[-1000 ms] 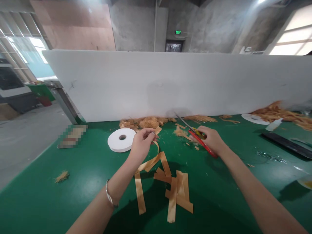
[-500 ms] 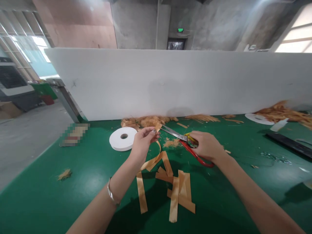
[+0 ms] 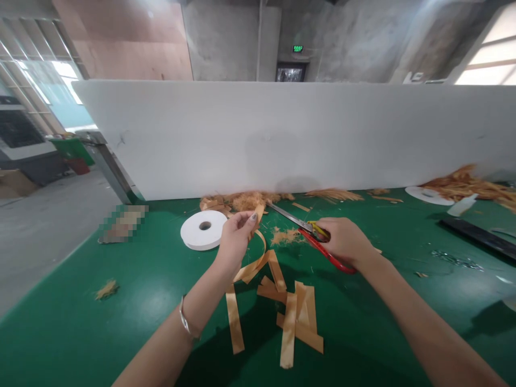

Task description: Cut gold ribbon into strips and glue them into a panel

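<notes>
Orange ribbon, held strip: left hand [image 3: 234, 242] pinches the upper end of one orange ribbon strip [image 3: 258, 258] between thumb and fingers [image 3: 250, 217]; the strip loops down from the hand and runs flat across the green desk [image 3: 141, 301] toward the near edge.
Left hand state: fingers closed tight on the strip end, nothing else held.
Right hand state: right hand [image 3: 346, 241] is wrapped through the red and yellow handles of the scissors [image 3: 310, 234]; grip is closed on the handles.
Scissor blades: pointing left toward the raised strip end, tips just short of it; whether the blades stand slightly apart or together cannot be told at this size.
Work done, judged: several cut orange lengths [image 3: 296, 317] lie crossed on the desk just below the hands, and a small heap of fine orange trimmings [image 3: 284, 236] lies between the hands, which suggests repeated cuts are already complete.
Work left, judged: the held strip appears uncut at its pinched end; blades are not yet across it.
Waste pile: a larger drift of frayed orange scraps [image 3: 245, 201] lies against the white panel [image 3: 282, 134] at the back of the desk.
Spare stock: white tape roll [image 3: 203, 229] lies flat just left of the left hand, untouched.
Far right: more orange offcuts [image 3: 471, 185] heaped near a white disc [image 3: 427, 194].
</notes>
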A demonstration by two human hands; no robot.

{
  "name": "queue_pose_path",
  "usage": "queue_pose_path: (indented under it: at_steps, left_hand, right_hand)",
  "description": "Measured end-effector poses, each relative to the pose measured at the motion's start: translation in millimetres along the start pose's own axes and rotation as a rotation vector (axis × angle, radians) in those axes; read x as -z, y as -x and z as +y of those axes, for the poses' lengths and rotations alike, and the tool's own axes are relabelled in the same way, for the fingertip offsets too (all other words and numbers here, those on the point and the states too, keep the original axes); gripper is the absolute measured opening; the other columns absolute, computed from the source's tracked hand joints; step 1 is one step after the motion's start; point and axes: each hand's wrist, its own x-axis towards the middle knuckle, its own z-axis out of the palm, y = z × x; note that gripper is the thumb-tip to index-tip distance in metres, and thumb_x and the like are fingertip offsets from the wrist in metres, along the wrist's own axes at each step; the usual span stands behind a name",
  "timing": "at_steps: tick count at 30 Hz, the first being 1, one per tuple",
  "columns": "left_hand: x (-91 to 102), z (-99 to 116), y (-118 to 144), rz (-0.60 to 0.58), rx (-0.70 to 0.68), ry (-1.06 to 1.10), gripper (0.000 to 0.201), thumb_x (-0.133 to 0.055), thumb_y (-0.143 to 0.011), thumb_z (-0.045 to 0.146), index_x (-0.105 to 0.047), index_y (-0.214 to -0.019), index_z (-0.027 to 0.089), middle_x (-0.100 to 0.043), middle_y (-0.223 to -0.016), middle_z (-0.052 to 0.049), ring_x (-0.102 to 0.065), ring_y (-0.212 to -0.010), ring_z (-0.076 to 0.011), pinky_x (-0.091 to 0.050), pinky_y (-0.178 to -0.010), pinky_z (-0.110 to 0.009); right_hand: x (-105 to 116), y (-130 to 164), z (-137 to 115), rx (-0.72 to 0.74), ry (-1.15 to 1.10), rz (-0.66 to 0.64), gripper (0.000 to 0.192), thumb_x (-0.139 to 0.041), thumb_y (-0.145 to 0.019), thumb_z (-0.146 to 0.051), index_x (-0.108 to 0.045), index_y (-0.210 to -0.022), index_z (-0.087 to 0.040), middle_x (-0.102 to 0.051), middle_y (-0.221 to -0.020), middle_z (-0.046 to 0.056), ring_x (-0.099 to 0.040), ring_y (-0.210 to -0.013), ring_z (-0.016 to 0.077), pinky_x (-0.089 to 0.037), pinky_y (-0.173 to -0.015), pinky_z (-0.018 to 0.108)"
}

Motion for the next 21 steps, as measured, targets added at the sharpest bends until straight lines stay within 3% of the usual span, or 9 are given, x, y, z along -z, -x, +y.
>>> queue_pose_path:
  at_steps: [5,10,21]
  left_hand:
    - [-0.8,-3,0,-0.002,-0.071,-0.075,0.021,-0.060,-0.078,0.036,-0.061,-0.078,0.015,-0.055,-0.065,0.001,-0.043,-0.054,-0.0080,-0.033,-0.053,-0.020]
    - [1.6,-11,-3,0.050,-0.178,-0.150,0.023,-0.059,-0.080,0.038,-0.061,-0.079,0.015,-0.057,-0.072,-0.001,-0.049,-0.064,-0.0106,-0.037,-0.059,-0.021]
    - [-1.1,-8,-1,0.069,-0.151,-0.156,0.021,-0.055,-0.083,0.036,-0.059,-0.080,0.016,-0.054,-0.068,-0.001,-0.045,-0.058,-0.0096,-0.034,-0.053,-0.020]
  right_hand:
    - [1,0,-2,-0.002,0.019,-0.009,0.027,-0.046,-0.071,-0.033,-0.030,-0.052,-0.021,-0.043,-0.052,0.000,-0.035,-0.048,0.0120,-0.021,-0.048,0.025]
    - [0,0,-4,0.005,0.042,-0.018,0.030,-0.046,-0.072,-0.036,-0.029,-0.052,-0.021,-0.043,-0.053,0.000,-0.034,-0.047,0.0116,-0.020,-0.048,0.025]
    - [3,1,-8,0.005,0.038,-0.027,0.029,-0.046,-0.072,-0.036,-0.032,-0.052,-0.021,-0.044,-0.054,0.001,-0.036,-0.050,0.0123,-0.021,-0.048,0.024]
